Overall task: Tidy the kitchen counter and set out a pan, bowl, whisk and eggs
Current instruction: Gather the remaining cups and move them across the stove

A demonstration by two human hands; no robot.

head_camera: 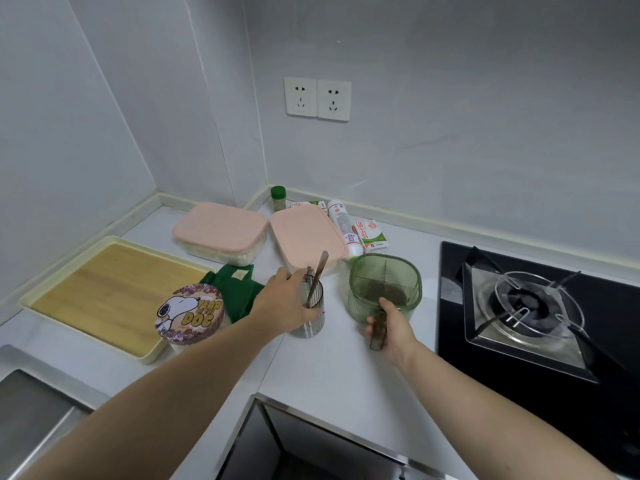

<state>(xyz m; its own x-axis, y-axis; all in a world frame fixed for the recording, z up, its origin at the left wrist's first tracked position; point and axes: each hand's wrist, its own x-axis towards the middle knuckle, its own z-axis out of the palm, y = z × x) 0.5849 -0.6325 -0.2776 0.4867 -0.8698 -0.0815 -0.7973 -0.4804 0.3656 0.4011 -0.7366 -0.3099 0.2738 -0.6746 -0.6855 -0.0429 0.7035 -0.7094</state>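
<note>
My left hand (284, 303) grips a clear ribbed cup (313, 317) standing on the white counter (329, 372). A metal utensil (318, 275) leans out of the cup. My right hand (389, 329) holds the handle (377, 336) of a green see-through container (384, 287) with dividers inside, which rests on the counter to the right of the cup. No pan, bowl, whisk or eggs are visible.
Two pink-lidded boxes (220, 226) (306, 235) sit at the back beside a green-capped jar (278, 197), a white tube (344, 226) and a carton (370, 235). A wooden board in a cream tray (110, 292), a Snoopy-printed tub (188, 313) and a green cloth (239, 289) lie left. A gas hob (530, 306) is right.
</note>
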